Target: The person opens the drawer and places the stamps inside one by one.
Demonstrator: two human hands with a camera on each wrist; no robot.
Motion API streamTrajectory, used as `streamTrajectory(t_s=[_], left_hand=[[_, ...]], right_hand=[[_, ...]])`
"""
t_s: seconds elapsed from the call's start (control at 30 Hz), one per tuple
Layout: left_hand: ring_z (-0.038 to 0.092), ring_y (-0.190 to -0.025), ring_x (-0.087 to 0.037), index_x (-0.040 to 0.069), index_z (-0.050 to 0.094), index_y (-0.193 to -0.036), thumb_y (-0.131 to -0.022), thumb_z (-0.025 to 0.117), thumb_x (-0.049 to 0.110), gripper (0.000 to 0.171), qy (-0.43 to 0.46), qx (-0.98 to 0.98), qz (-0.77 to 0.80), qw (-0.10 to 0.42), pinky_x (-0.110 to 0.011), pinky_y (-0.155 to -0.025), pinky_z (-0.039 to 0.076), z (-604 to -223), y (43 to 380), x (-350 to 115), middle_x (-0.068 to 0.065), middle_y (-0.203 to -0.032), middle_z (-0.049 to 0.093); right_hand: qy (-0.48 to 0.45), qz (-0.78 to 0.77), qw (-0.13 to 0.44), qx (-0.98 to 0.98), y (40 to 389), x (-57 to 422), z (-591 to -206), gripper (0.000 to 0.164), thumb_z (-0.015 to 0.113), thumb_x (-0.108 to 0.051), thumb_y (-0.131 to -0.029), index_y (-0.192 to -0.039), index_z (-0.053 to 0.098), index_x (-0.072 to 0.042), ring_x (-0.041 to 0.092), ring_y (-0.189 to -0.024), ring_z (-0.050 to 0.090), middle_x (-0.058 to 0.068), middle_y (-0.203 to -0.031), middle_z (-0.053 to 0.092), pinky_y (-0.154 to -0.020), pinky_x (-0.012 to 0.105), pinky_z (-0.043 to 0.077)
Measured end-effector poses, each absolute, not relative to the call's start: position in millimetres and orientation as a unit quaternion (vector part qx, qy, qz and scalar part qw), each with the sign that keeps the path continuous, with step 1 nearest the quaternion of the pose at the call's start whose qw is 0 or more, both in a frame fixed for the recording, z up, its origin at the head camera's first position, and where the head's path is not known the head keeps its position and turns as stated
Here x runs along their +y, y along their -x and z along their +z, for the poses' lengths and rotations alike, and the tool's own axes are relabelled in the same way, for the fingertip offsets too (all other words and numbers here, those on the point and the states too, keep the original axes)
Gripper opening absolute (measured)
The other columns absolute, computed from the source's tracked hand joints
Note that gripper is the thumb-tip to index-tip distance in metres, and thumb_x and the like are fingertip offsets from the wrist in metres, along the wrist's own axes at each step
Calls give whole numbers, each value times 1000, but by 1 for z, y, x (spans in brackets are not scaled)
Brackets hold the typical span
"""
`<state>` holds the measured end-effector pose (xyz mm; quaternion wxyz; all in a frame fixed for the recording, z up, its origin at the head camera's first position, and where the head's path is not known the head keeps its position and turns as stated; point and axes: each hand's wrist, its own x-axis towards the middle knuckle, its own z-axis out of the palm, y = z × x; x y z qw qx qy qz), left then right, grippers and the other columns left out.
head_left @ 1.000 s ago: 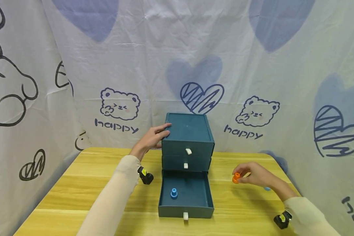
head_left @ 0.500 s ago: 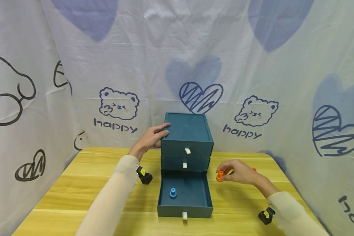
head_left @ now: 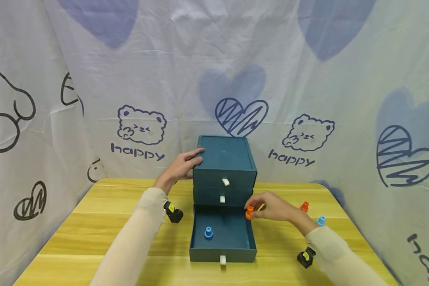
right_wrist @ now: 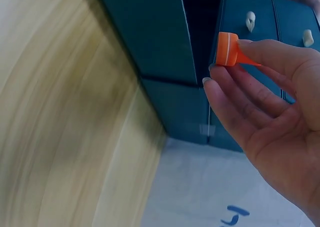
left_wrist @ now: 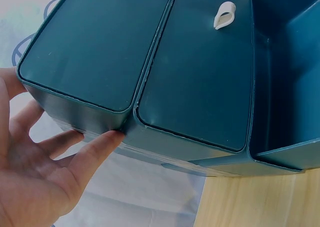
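Observation:
A dark teal drawer cabinet (head_left: pixel 225 153) stands on the table with its bottom drawer (head_left: pixel 223 254) pulled out. In that drawer a small blue stepped piece (head_left: pixel 208 233) stands upright. My left hand (head_left: pixel 178 169) rests against the cabinet's upper left side, its fingers spread along the side and top edge; the left wrist view shows the fingertips (left_wrist: pixel 112 135) touching the side wall. Between thumb and fingers my right hand (head_left: pixel 273 206) pinches an orange stepped plastic piece (right_wrist: pixel 227 49), held at the drawer's right wall near the back.
On the table's right side stand a red stepped piece (head_left: pixel 304 206) and another blue piece (head_left: pixel 321 221), beside the right forearm. The two upper drawers, with white tab handles (head_left: pixel 225 182), are closed. A printed cloth (head_left: pixel 186 79) hangs behind the wooden table (head_left: pixel 103 222).
My right hand has carried the orange piece leftward from over the table to the drawer's right wall. The red piece and second blue piece have come into fuller view. The left hand stays put.

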<state>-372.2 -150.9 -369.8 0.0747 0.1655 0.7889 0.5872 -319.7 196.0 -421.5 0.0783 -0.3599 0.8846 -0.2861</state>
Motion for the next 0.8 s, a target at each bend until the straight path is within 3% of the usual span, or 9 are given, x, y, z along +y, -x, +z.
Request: streamTrajectory(t_s=[0.8], left_hand=[[38, -152, -40, 28, 38, -161, -109, 50, 36, 54, -163, 792, 584, 65, -61, -111, 47, -370, 374, -150, -13, -171, 26]], right_hand=[[400, -233, 114, 879, 333, 139, -434, 20, 77, -8, -91, -111, 77, -3, 4, -82, 67, 4, -101, 78, -78, 18, 59]])
